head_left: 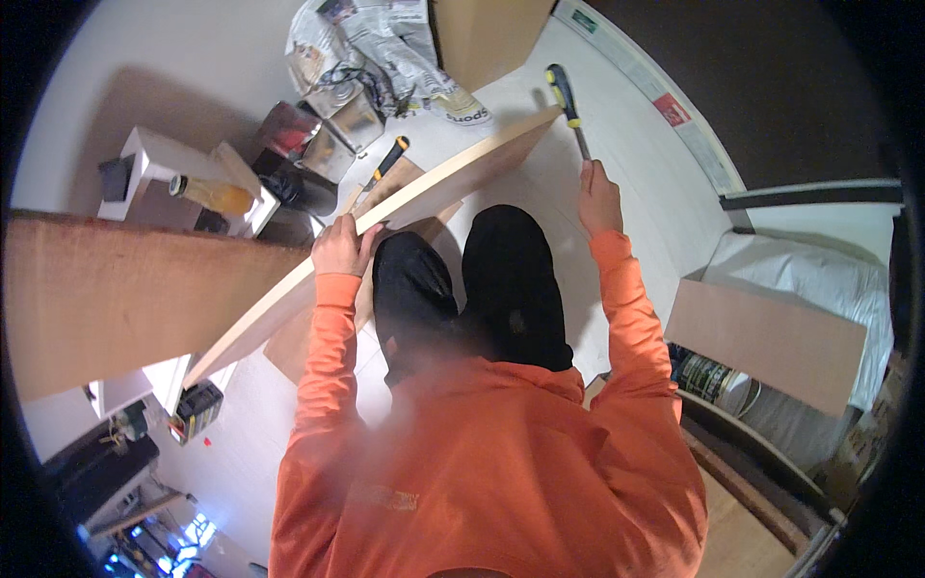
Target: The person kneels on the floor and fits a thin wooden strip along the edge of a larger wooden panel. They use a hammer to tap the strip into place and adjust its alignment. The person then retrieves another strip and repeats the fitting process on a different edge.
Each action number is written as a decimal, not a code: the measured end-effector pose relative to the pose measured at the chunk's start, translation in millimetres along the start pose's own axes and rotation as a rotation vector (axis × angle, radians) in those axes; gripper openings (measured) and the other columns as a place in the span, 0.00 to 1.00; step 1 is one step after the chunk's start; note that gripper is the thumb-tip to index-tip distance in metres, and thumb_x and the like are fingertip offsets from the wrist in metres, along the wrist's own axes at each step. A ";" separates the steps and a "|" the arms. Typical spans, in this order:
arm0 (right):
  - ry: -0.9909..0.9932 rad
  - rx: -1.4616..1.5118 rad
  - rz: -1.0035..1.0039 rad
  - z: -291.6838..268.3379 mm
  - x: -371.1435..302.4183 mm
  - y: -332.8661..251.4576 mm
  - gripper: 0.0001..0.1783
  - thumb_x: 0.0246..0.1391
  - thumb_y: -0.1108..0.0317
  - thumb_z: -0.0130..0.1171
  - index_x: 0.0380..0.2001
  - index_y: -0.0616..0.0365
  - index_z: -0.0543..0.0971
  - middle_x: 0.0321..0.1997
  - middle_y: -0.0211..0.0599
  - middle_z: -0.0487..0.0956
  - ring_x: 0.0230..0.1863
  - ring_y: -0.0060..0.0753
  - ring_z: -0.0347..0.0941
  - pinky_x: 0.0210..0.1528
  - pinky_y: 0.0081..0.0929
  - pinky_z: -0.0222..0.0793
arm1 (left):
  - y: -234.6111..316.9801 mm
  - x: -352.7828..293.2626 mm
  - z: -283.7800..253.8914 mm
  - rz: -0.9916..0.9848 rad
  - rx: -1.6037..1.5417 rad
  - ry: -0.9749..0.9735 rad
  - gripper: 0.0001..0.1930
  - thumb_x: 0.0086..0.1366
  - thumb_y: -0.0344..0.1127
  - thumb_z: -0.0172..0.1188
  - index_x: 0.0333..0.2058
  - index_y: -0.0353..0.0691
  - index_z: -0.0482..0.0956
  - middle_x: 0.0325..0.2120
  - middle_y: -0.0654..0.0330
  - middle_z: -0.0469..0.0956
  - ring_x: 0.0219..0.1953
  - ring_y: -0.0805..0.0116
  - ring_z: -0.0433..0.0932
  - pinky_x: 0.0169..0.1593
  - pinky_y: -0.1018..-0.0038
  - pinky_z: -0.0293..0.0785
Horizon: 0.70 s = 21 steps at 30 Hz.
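A long pale wooden board [462, 173] stands on edge, running diagonally from lower left to upper right ahead of my knees. My left hand [339, 249] is closed over its top edge near the middle. Out to the right, beyond the board's far end, my right hand [599, 200] grips the metal shaft of a screwdriver [564, 94]. Its black and yellow handle points up and away from me; the tip is hidden in my fingers. Behind the board lies another tool with a black and orange handle [389, 162], its working end partly hidden.
At left, a bottle of amber liquid [217, 196] rests by a white box-like unit, near a wide brown panel [145, 294]. Metal tins [355, 120] and crumpled newspaper [371, 48] are at the back. A wooden panel [766, 332] and white plastic sack [800, 275] are right.
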State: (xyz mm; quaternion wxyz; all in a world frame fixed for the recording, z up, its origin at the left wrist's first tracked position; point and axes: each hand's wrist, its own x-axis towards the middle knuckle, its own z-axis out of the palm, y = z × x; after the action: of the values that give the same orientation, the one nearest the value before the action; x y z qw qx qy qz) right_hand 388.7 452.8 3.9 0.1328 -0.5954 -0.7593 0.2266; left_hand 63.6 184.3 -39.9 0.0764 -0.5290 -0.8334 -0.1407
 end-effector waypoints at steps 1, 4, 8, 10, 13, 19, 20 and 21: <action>-0.009 0.029 0.003 1.7 -1.2 -1.0 0.22 0.72 0.51 0.36 0.42 0.59 0.72 0.30 0.68 0.79 0.37 0.76 0.75 0.39 0.65 0.70 | -0.4 0.5 0.0 0.013 -0.011 0.027 0.26 0.62 0.60 0.62 0.27 0.39 0.70 0.19 0.54 0.75 0.23 0.52 0.78 0.28 0.60 0.73; -0.038 -0.050 -0.047 6.6 -5.5 -2.4 0.21 0.72 0.52 0.36 0.43 0.59 0.72 0.30 0.68 0.79 0.37 0.76 0.75 0.38 0.64 0.69 | -1.8 -0.1 0.0 0.022 -0.037 0.028 0.26 0.64 0.59 0.61 0.28 0.39 0.70 0.20 0.53 0.75 0.24 0.49 0.77 0.30 0.59 0.73; -0.026 0.010 -0.071 15.7 -14.5 -0.9 0.21 0.73 0.53 0.37 0.41 0.59 0.71 0.30 0.67 0.79 0.36 0.75 0.75 0.38 0.64 0.68 | -3.7 -3.9 -1.5 -0.043 -0.061 -0.090 0.24 0.63 0.58 0.62 0.35 0.39 0.72 0.31 0.52 0.77 0.32 0.50 0.79 0.34 0.59 0.73; -0.081 -0.036 -0.080 21.3 -19.1 0.0 0.21 0.73 0.53 0.37 0.41 0.59 0.71 0.30 0.67 0.79 0.36 0.75 0.75 0.37 0.63 0.68 | -6.4 -9.2 -3.8 -0.042 -0.062 -0.022 0.25 0.61 0.58 0.63 0.35 0.39 0.72 0.31 0.55 0.76 0.35 0.52 0.78 0.38 0.59 0.71; 0.001 0.068 -0.096 28.3 -28.7 0.1 0.21 0.73 0.53 0.37 0.41 0.60 0.71 0.31 0.67 0.79 0.36 0.75 0.75 0.38 0.62 0.69 | -16.1 -21.4 -9.5 -0.061 0.061 0.010 0.23 0.60 0.58 0.63 0.37 0.43 0.74 0.33 0.59 0.75 0.40 0.55 0.76 0.43 0.59 0.67; -0.068 0.183 -0.206 33.0 -49.2 -8.5 0.21 0.73 0.54 0.37 0.42 0.63 0.70 0.33 0.66 0.79 0.37 0.74 0.75 0.39 0.61 0.69 | -26.6 -39.5 -7.6 -0.089 0.146 0.044 0.20 0.59 0.56 0.63 0.38 0.47 0.75 0.32 0.62 0.75 0.38 0.60 0.75 0.41 0.61 0.65; -0.113 0.109 -0.211 34.0 -51.6 -10.9 0.21 0.73 0.54 0.37 0.42 0.63 0.71 0.33 0.66 0.79 0.37 0.74 0.75 0.39 0.61 0.69 | -26.7 -39.9 -6.0 -0.099 0.134 0.045 0.19 0.59 0.56 0.63 0.38 0.48 0.76 0.33 0.63 0.75 0.38 0.61 0.76 0.41 0.62 0.65; -0.159 0.034 -0.215 35.5 -54.9 -13.2 0.21 0.73 0.54 0.38 0.42 0.63 0.71 0.33 0.66 0.79 0.37 0.74 0.75 0.39 0.61 0.68 | -25.8 -41.9 -4.9 -0.109 0.138 0.035 0.20 0.59 0.56 0.63 0.39 0.48 0.76 0.33 0.62 0.75 0.39 0.60 0.75 0.41 0.62 0.65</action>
State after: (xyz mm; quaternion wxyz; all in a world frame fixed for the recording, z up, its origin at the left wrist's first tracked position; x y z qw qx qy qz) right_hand 374.8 390.8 -16.3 0.1059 -0.4886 -0.8227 0.2705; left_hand 58.2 136.4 -50.7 0.1194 -0.4737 -0.8673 -0.0959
